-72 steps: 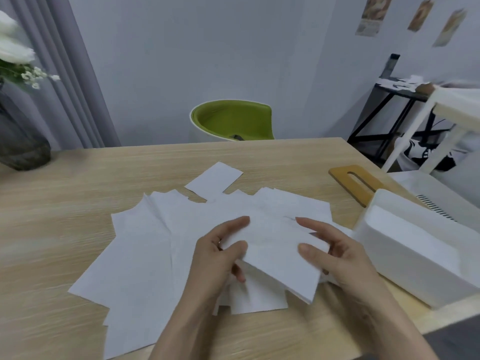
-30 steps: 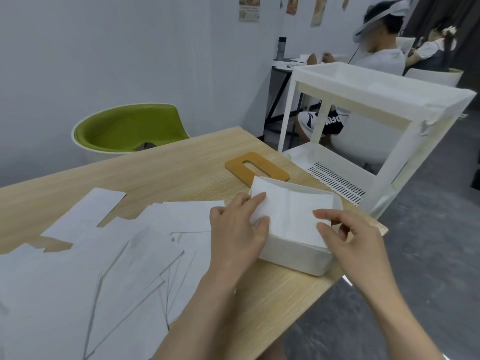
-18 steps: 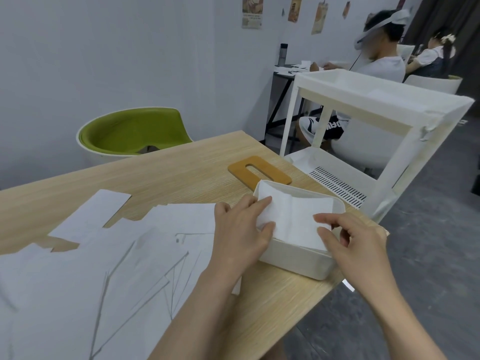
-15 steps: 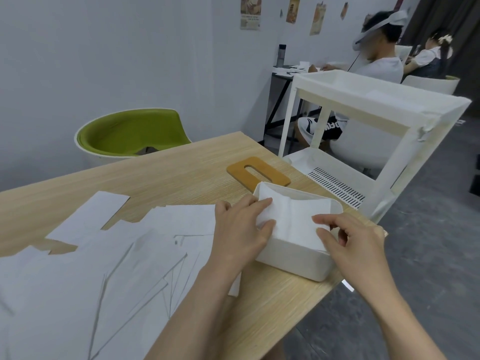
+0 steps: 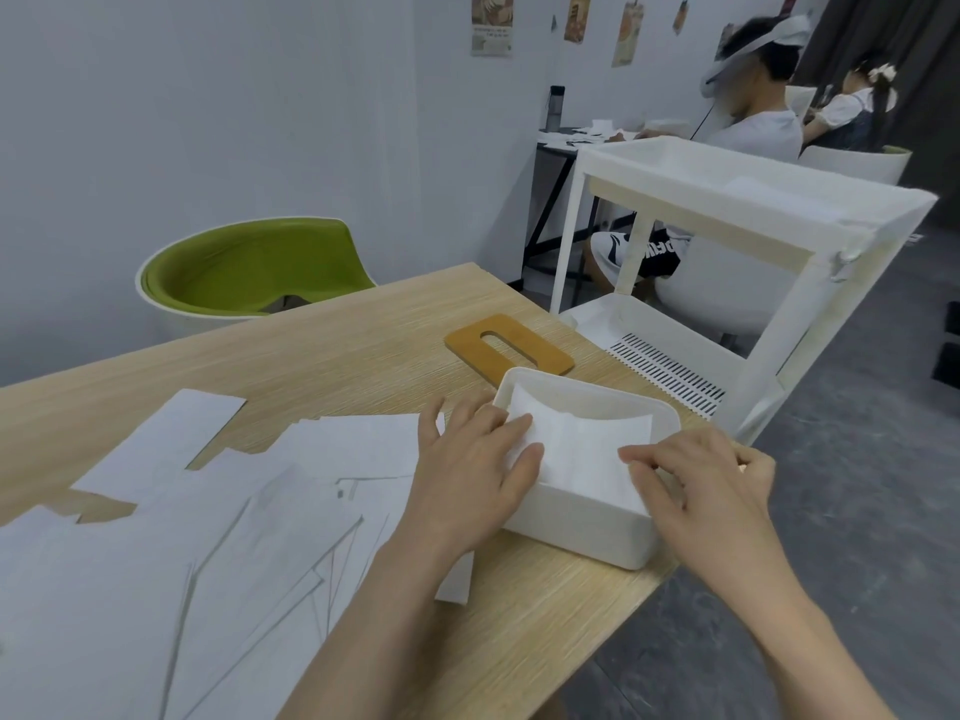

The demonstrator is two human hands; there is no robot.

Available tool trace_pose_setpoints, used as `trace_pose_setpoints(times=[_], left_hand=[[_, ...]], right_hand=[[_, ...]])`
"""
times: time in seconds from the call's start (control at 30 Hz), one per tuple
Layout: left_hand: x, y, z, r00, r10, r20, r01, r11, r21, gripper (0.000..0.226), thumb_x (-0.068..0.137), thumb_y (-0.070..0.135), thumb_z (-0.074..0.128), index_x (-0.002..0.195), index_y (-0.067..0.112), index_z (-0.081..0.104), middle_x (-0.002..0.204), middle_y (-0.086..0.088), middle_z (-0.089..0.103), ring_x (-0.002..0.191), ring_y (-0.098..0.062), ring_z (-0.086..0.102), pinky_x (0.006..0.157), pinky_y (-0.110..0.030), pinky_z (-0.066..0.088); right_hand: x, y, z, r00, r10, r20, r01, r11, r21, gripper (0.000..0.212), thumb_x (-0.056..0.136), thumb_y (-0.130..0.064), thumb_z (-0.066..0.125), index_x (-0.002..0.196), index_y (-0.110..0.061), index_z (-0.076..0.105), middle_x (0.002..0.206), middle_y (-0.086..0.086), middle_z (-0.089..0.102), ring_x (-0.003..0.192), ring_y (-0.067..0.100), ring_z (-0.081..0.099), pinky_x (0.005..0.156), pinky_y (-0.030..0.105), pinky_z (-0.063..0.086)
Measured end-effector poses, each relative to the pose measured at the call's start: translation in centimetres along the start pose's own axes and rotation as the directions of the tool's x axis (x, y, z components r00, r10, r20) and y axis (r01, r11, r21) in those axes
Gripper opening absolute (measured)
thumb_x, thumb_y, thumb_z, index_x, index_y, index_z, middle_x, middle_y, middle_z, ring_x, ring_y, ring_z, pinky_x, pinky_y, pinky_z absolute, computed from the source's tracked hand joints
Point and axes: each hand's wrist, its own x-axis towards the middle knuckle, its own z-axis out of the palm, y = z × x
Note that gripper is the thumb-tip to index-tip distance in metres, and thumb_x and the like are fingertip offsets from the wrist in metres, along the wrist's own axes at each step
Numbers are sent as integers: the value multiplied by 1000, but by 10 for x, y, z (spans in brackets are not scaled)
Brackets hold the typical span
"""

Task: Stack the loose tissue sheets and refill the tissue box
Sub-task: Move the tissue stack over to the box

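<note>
I see both hands on the tissue stack point(image 5: 576, 449) inside the tissue box point(image 5: 582, 532), lower right: left hand point(image 5: 475, 480) flat, fingers straight, right hand point(image 5: 706, 485) curled, pressing its near-right end. Loose sheets point(image 5: 218, 537) lie left, nearer my left hand.

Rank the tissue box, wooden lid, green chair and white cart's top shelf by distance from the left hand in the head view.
From the left hand:
1. Tissue box, touching, just to its right.
2. Wooden lid, flat on the table beyond the box.
3. Green chair, behind the table's far edge, to the left.
4. Top shelf of the cart, far right.
</note>
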Motion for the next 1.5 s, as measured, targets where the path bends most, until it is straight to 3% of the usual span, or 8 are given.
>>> trace_pose_setpoints(times=[0.37,0.53,0.7,0.83,0.97,1.13,1.23,1.5], left_hand=[[1,-1,-2,999,40,36,-43,995,90,80,86,57,-1,124,28,64,126,8,53,141,-10,23,114,-38,-12],[1,-3,2,998,52,18,-52,999,15,77,88,60,4,120,29,67,155,11,32,147,-7,11,115,-36,-7],[-2,-3,0,993,107,45,-105,993,-54,74,89,65,9,108,31,72,128,18,59,141,1,23,116,-36,-6],[-3,-5,-1,986,156,58,-153,987,-50,74,86,70,14,107,31,73,113,18,66,130,3,38,115,-34,-3],[-3,-8,-6,975,197,103,-193,980,-55,74,79,77,22,113,31,70,110,16,66,118,2,46,111,-29,-5],[-1,-9,-11,955,242,170,-247,969,10,48,86,63,52,108,25,70,103,8,69,113,-8,50,109,-35,2],[-4,-7,-10,958,245,151,-252,967,32,54,87,63,43,100,18,71,92,4,71,106,-13,54,105,-36,7],[-10,-5,-11,966,232,111,-239,970,54,54,88,60,41,95,15,70,89,-1,70,102,-17,54,102,-36,9]], right_hand=[[2,6,9,997,-71,-8,70,992,-101,59,91,-46,17,93,-30,74,93,-14,56,107,8,40,94,32,11],[0,6,8,998,-55,9,55,997,-57,59,91,-53,13,94,-38,70,133,-8,47,128,6,27,102,30,5],[-4,-2,7,992,-121,32,122,992,-41,63,89,-67,13,100,-41,69,129,-17,55,132,3,32,110,38,5],[-4,-10,5,982,-169,88,169,986,-2,79,74,-85,15,111,-39,67,118,-26,60,125,-13,34,111,24,-11],[-3,-17,0,963,-194,188,200,980,-13,69,67,-82,42,123,-44,54,118,-26,53,103,-42,-3,98,12,-31],[1,-17,3,947,-283,153,289,957,-18,32,78,-63,60,95,-36,53,88,-24,60,97,-11,39,104,14,-25],[1,-8,11,952,-280,124,284,959,-10,28,79,-53,65,76,-29,51,77,-12,67,92,3,59,110,17,-19],[-2,-8,13,948,-293,123,296,955,-1,29,81,-52,59,70,-28,46,75,-7,67,95,10,63,110,16,-18]])
